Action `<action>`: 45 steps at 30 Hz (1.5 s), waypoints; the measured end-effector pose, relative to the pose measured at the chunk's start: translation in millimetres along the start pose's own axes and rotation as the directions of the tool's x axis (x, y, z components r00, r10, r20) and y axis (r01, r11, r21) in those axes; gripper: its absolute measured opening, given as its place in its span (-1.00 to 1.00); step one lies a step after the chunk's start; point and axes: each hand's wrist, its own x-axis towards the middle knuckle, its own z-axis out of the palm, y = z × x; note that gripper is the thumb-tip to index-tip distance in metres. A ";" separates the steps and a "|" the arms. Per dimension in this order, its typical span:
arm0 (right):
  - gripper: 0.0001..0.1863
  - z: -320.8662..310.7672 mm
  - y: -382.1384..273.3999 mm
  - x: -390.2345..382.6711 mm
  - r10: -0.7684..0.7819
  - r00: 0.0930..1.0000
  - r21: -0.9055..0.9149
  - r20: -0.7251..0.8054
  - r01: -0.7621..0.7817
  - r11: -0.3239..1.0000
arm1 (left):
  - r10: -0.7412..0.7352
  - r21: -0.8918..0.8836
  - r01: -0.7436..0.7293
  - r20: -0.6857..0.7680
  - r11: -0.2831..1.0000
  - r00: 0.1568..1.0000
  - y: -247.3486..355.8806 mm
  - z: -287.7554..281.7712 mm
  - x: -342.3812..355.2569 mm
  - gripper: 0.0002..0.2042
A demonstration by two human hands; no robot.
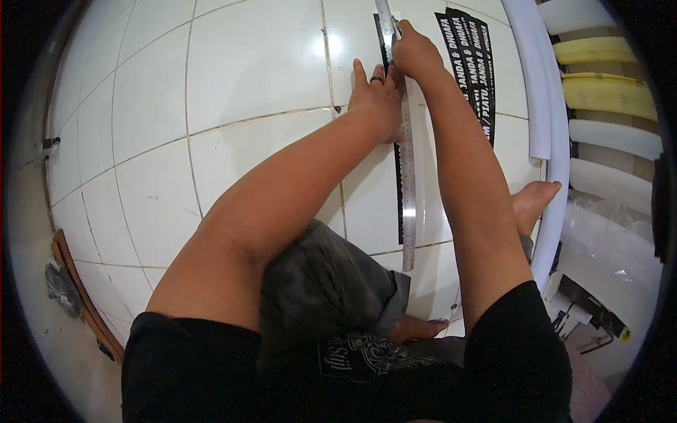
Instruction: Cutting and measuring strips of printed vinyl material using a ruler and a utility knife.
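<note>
A long steel ruler [407, 211] lies lengthwise over a narrow black printed strip [400, 190] on white floor tiles. My left hand [375, 106] is spread on the ruler and strip, fingers apart, a dark ring on one finger. Just beyond it, my right hand [416, 53] is closed at the ruler's upper end around something small, mostly hidden by the fingers. To the right, several black strips with white lettering [460, 49] lie side by side, partly behind my right forearm.
Long white rolls [536, 106] run along the right. Past them, several yellow [603, 95] and white rolls [613, 137] lie stacked. My bare feet [536, 204] and knees are on the tiles [254, 77]. Brown wooden lengths [84, 296] and a dark bundle [63, 289] sit at the lower left.
</note>
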 end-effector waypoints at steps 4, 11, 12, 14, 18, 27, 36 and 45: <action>-0.49 -6.5 -2.5 -34.5 0.002 0.998 -0.005 0.070 -0.002 1.000 | -0.002 0.012 0.002 -0.009 1.000 1.000 -3.4 5.9 -1.1 0.03; -0.49 2.3 23.1 -121.1 0.013 0.995 0.068 0.104 -0.020 0.997 | -0.003 -0.007 0.002 -0.127 1.000 0.992 -3.6 13.5 -1.9 0.08; -0.48 2.7 27.5 -137.7 0.017 0.993 0.040 0.117 -0.022 0.999 | 0.006 -0.013 -0.008 -0.131 1.000 0.991 -1.9 12.9 -1.5 0.08; -0.45 6.1 34.2 -168.6 0.007 0.995 0.022 0.103 -0.010 1.000 | 0.002 0.015 -0.001 -0.094 1.000 0.996 -0.5 10.7 -2.4 0.10; -0.43 9.7 43.8 -229.1 0.030 0.988 0.019 0.150 -0.033 0.999 | -0.031 0.037 0.037 -0.138 0.999 0.990 0.1 16.9 -0.6 0.07; -0.39 18.5 69.7 -355.4 0.061 0.986 0.040 0.157 -0.069 0.997 | -0.069 0.140 0.075 -0.046 0.987 0.997 7.9 -1.0 -1.9 0.09; -0.36 12.0 77.3 -443.9 0.182 0.939 0.037 0.291 -0.201 0.979 | -0.096 0.181 0.102 -0.043 0.978 0.994 17.6 -4.4 -4.7 0.07; -0.39 7.8 77.6 -467.9 0.195 0.929 0.037 0.316 -0.218 0.975 | -0.068 0.192 0.077 -0.054 0.978 0.996 10.1 -4.5 1.4 0.06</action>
